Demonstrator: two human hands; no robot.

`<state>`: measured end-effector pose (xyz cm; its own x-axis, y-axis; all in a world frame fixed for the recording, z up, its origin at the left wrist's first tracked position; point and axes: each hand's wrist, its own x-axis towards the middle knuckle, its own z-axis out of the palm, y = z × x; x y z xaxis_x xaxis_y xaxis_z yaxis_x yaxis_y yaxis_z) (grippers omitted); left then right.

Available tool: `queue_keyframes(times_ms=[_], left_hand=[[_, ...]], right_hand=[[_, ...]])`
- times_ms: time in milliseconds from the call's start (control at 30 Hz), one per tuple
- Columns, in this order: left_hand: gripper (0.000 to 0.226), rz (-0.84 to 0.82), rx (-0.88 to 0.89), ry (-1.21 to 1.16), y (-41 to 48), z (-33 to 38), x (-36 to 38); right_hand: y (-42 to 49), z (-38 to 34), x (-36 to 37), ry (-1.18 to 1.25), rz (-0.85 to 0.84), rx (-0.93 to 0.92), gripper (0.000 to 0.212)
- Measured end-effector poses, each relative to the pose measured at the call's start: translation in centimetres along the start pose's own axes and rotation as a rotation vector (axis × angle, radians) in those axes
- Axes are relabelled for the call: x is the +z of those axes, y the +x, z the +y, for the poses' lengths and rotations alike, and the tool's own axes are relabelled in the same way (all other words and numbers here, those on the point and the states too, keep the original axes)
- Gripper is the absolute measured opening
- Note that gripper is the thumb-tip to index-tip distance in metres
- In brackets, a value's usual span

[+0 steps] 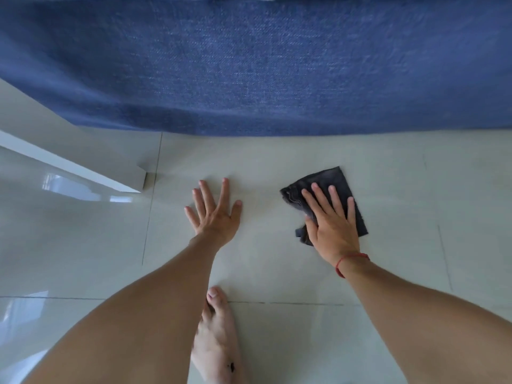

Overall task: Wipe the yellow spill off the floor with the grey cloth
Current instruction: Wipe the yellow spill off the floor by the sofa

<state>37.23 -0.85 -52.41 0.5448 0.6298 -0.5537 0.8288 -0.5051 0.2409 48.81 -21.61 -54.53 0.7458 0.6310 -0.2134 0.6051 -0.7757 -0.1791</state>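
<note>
The right hand (331, 220) lies flat, fingers spread, palm pressing down on the grey cloth (343, 187); the cloth sits under it, showing past the fingertips toward twelve o'clock and at the thumb side toward nine; the left hand (214, 212), open and empty, rests flat on the pale tiled floor (277, 267), well apart at nine o'clock; blue fabric (249, 65) hangs beyond at twelve.

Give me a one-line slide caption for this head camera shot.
Right hand presses the grey cloth flat on the tiled floor; left hand braces nearby.
</note>
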Motion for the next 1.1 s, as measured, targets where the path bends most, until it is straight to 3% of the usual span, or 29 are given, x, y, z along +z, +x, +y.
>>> queue_keyframes(times_ms=[300,467,600,733,800,1100], left_hand=[[0.062,-0.078,-0.035,0.015,0.3,0.2,0.3],[0.063,-0.13,-0.057,0.037,0.5,0.3,-0.2],[0.063,-0.176,-0.085,0.048,0.6,0.5,-0.8],[0.062,0.007,-0.034,0.037,0.1,1.1,-0.4],[0.063,0.068,-0.001,0.048,0.1,1.9,-0.2],[0.062,-0.035,-0.008,-0.033,0.9,3.7,1.3]], right_hand=[[7.1,-4.4,-0.6,0.172,0.062,0.301,0.055],[7.9,-9.6,0.2,0.188,0.049,0.049,0.052],[4.7,-9.5,0.5,0.155,-0.024,-0.169,0.054],[1.6,-4.9,0.5,0.076,-0.054,-0.322,0.058],[0.6,-2.2,0.3,0.043,-0.067,-0.287,0.059],[1.2,3.9,-0.8,0.064,0.042,0.105,0.057]])
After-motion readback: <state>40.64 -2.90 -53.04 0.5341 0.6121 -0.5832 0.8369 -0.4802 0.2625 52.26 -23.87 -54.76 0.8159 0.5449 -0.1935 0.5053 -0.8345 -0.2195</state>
